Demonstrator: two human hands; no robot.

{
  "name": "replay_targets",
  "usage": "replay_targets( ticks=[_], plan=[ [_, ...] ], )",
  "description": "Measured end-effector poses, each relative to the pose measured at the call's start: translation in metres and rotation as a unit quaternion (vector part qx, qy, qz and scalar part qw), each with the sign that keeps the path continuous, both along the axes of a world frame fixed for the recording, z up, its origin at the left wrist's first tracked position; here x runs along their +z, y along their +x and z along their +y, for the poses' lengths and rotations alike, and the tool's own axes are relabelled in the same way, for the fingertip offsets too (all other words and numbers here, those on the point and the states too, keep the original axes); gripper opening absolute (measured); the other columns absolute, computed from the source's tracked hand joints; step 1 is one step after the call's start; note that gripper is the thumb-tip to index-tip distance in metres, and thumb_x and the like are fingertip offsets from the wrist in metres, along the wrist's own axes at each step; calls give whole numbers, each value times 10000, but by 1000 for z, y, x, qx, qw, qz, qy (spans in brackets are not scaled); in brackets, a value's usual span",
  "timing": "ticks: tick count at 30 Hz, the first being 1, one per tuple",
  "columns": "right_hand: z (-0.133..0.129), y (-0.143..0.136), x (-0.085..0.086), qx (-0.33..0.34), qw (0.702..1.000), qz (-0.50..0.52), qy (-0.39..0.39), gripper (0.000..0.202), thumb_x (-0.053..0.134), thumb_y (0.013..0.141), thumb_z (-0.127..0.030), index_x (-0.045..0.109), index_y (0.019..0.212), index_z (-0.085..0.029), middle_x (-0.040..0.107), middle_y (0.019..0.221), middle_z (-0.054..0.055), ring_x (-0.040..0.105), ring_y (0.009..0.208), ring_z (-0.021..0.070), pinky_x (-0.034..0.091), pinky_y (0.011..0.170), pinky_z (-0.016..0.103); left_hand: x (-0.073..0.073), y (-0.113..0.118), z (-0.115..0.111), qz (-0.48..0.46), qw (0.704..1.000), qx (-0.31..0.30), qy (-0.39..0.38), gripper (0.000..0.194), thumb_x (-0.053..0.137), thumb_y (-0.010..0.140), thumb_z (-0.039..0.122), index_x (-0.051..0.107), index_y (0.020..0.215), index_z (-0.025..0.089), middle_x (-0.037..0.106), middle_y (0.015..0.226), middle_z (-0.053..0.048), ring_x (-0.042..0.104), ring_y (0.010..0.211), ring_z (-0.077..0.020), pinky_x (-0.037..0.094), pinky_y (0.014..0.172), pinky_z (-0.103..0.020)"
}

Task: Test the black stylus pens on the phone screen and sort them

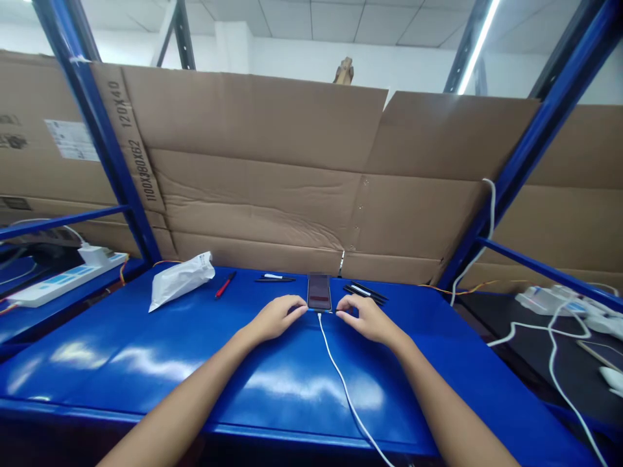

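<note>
A dark phone [319,292] lies on the blue table [233,383], with a white cable [339,370] running from its near end toward the front edge. My left hand [282,316] rests at the phone's left near corner, fingers curved and thumb near the fingertips. On the right side, my right hand [364,316] is pinched on a small dark item by the phone's near right corner, perhaps a pen end. Something thin and light lies along the phone's near edge between the hands. Whether the left fingertips hold it is too small to tell.
Behind my right hand are several dark pens [366,292]. A pen with a white part [275,277], a red pen [225,285] and a white plastic bag [181,280] lie to the left. Cardboard [263,175] walls the back; blue posts stand either side. Power strips [68,279] sit beyond them.
</note>
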State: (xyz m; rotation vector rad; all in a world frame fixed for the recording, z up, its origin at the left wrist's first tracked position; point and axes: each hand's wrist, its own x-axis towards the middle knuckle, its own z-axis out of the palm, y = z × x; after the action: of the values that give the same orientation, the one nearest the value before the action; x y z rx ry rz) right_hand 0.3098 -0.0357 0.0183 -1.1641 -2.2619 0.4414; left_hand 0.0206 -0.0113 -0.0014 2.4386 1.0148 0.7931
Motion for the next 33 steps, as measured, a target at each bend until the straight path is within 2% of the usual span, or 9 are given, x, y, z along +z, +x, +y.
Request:
replay_targets(
  ticks=[10, 16, 20, 23, 27, 29, 33],
  plan=[
    [-2, -13, -7, -1, 998, 55, 36, 111, 642, 941, -280, 724, 980, -217, 741, 963, 54, 655, 900, 215, 501, 832, 346, 0, 5, -4, -17, 1000, -9, -14, 326, 454, 1050, 430, 694, 1046, 209, 741, 1048, -48, 666, 965, -221, 470, 862, -295],
    [-1, -21, -11, -36, 992, 94, 70, 145, 646, 924, -321, 734, 984, -223, 718, 908, 59, 607, 809, 207, 489, 743, 331, -1, 6, -2, -48, 997, 8, -64, 387, 441, 1040, 471, 687, 947, 188, 722, 836, -18, 648, 776, -190, 458, 736, -273],
    [-1, -24, -13, -48, 991, 112, 56, 206, 634, 939, -395, 737, 977, -221, 716, 885, 54, 608, 782, 202, 475, 722, 320, -1, 6, -2, -69, 995, 8, -77, 377, 475, 1021, 477, 701, 959, 182, 724, 835, -19, 646, 777, -189, 466, 733, -270],
    [-1, -27, -16, -51, 993, 106, 26, 328, 547, 993, -449, 722, 861, -204, 714, 813, 46, 623, 756, 199, 458, 714, 311, 0, 7, -4, -78, 995, -2, -67, 331, 540, 991, 474, 709, 1009, 190, 745, 938, -31, 657, 846, -200, 484, 790, -280],
    [-1, -31, -18, -55, 992, 105, -29, 569, 373, 1057, -487, 617, 637, -190, 639, 621, 23, 604, 640, 181, 432, 669, 295, 2, 9, -7, -83, 995, -10, -59, 307, 576, 975, 467, 709, 1020, 194, 752, 994, -43, 662, 883, -208, 494, 840, -294],
    [-1, -32, -17, -49, 991, 120, -41, 561, 357, 1061, -493, 638, 685, -185, 664, 666, 24, 617, 669, 181, 440, 681, 290, 3, 10, -8, -83, 995, -7, -55, 317, 553, 987, 470, 709, 1025, 197, 752, 1001, -49, 662, 895, -214, 498, 859, -303],
    [-3, -29, -12, -28, 989, 140, -33, 349, 548, 986, -507, 697, 946, -194, 718, 851, 27, 613, 738, 179, 450, 677, 275, 3, 10, -7, -85, 995, 4, -55, 325, 543, 989, 476, 704, 1037, 198, 748, 1015, -50, 661, 912, -218, 499, 874, -314]
  ],
)
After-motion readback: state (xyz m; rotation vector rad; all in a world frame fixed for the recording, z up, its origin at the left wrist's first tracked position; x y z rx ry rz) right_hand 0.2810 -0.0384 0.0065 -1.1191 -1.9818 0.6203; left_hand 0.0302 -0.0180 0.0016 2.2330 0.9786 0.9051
